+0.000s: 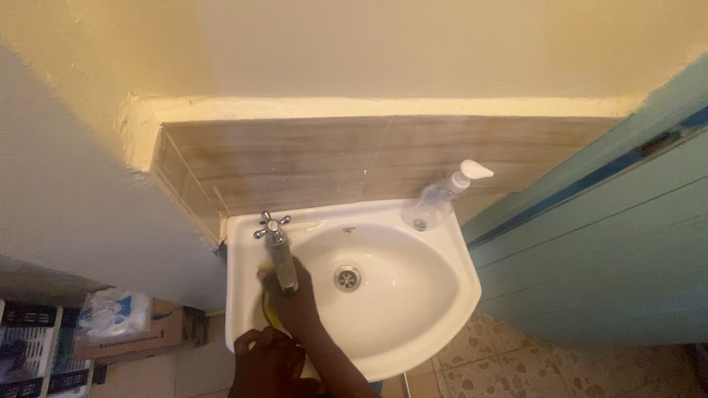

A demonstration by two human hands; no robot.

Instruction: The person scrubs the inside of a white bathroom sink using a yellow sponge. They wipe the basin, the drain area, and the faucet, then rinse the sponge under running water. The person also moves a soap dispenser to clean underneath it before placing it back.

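A small white wall sink (456,254) has a chrome cross-handle tap (278,247) at its back left and a metal drain (347,278) in the bowl. My right hand (293,298) reaches in under the tap spout and presses a yellow sponge or cloth (271,311) against the bowl's left inner wall. Most of the yellow piece is hidden by the hand. My left hand (264,361) is curled over the sink's front left rim, close below the right hand.
A clear pump bottle (441,197) stands on the sink's back right corner. A teal door (612,243) is close on the right. Low on the left are a cardboard box (144,335), a plastic bag (114,313) and plastic crates (33,350). Patterned floor tiles (516,361) show below.
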